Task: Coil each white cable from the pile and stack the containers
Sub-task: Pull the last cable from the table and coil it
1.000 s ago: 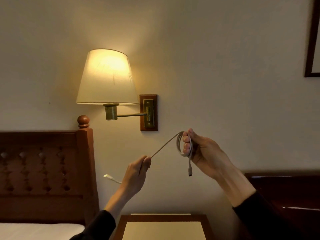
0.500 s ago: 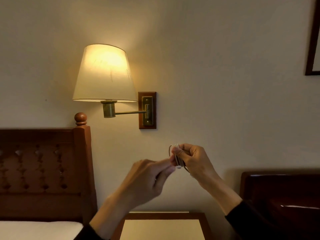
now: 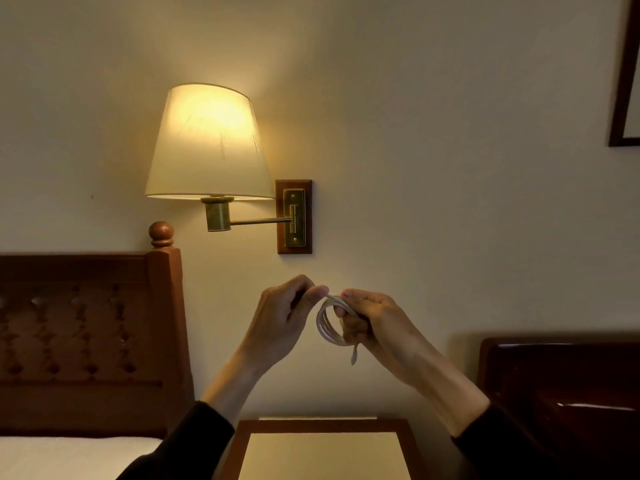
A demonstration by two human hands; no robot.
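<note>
Right hand (image 3: 372, 318) grips the coiled cable (image 3: 329, 323); left hand (image 3: 285, 315) pinches its top, beside it. Coil looks nearly finished; containers unseen.

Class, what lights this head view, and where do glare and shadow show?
Head view: the lit wall lamp casts warm light on the wall; a glare streak marks the dark glossy furniture at right; the white cable stays sharp, held between left hand and right hand.

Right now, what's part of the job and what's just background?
Job:
- white cable, coiled in loops, one plug end hanging down
- right hand, gripping the coil
- left hand, pinching the cable at the coil's top

Background:
- wall lamp, lit
- headboard
- nightstand
- picture frame
</note>
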